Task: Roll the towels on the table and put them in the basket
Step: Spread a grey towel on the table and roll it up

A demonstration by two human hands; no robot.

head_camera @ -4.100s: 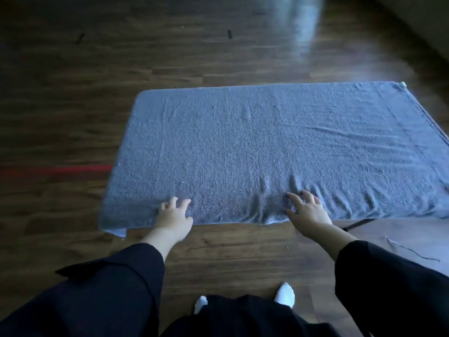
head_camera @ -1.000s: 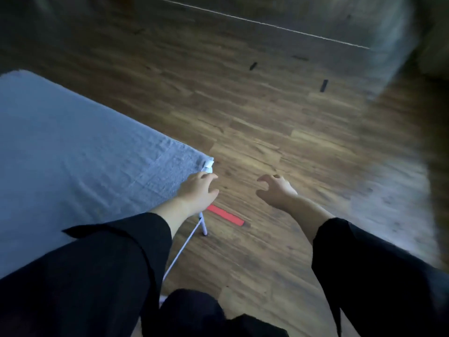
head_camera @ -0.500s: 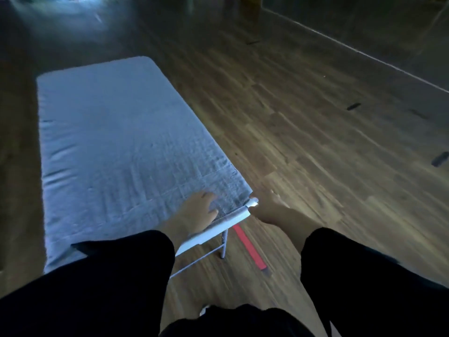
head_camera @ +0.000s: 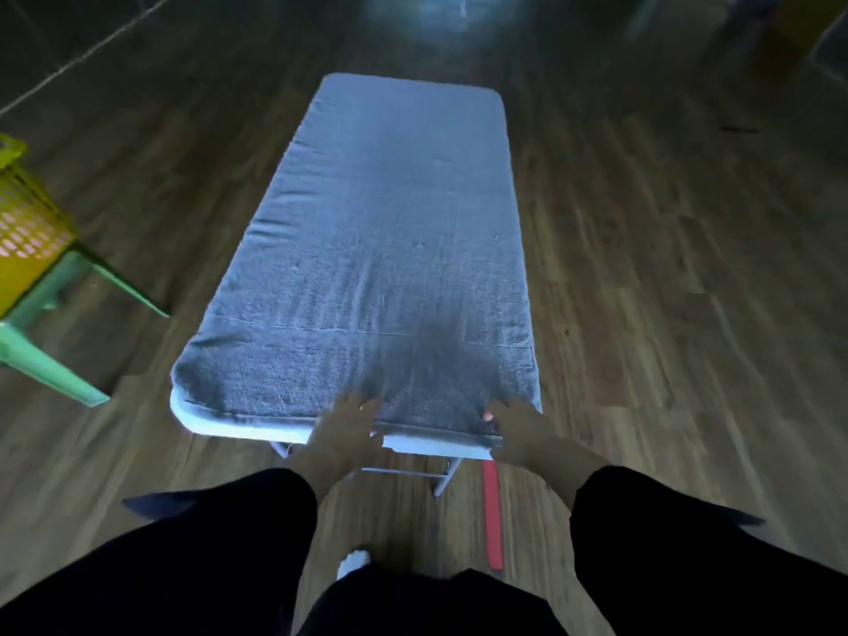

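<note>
The towel [head_camera: 390,250] lies flat on the desk [head_camera: 238,431], its long axis running straight away from us. At its near short hem, our left grip [head_camera: 344,429] rests flat, fingers apart. Our right grip [head_camera: 521,429] sits at the corner; whether it is pinching we cannot tell.

The towel [head_camera: 390,250] hides all of the desk [head_camera: 238,426] but its near rim, and only bits of the legs [head_camera: 447,477] show beneath. Left of the desk, the basket [head_camera: 27,231] and the green stool [head_camera: 50,360] below it are cut off by the picture's edge. At the desk's near end the left hand [head_camera: 346,436] fingers [head_camera: 362,403] are blurred. The right hand [head_camera: 523,429] fingers [head_camera: 493,411] are mostly hidden behind its back, so neither grip can be told. Beyond the desk's far right corner, a yellowish shape [head_camera: 789,34] is too blurred to name.
</note>
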